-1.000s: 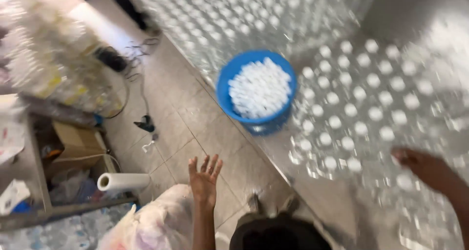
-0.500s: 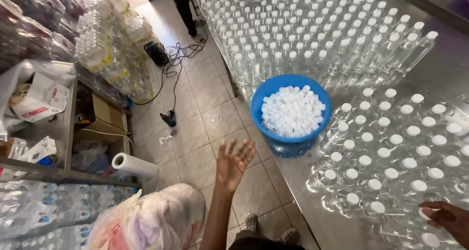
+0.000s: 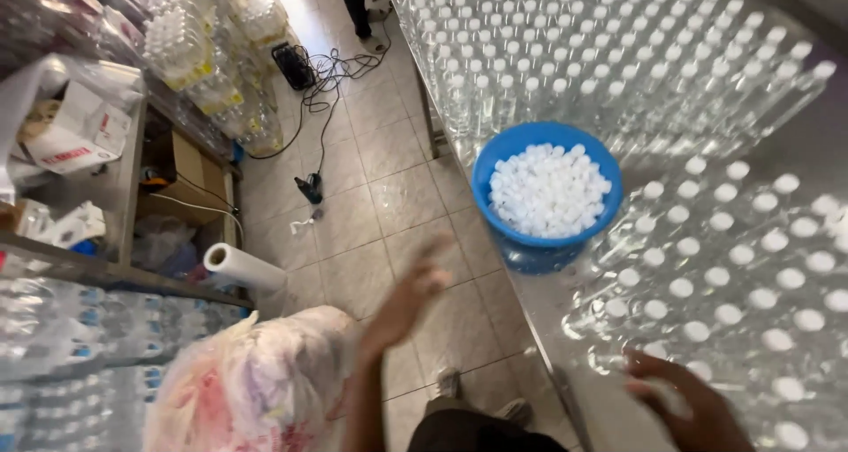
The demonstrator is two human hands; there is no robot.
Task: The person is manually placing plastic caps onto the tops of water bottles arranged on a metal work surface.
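The left hand (image 3: 408,295) hangs empty with loose fingers before the round blue plastic bowl of white caps (image 3: 548,194) — the right hand (image 3: 685,399) rests on the clear capped plastic bottles (image 3: 742,275), its grip blurred — I cannot tell.

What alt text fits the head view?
A right hand rests on capped clear bottles on a metal table, beside a blue bowl of white caps; the blurred left hand hangs open over the tiled floor.
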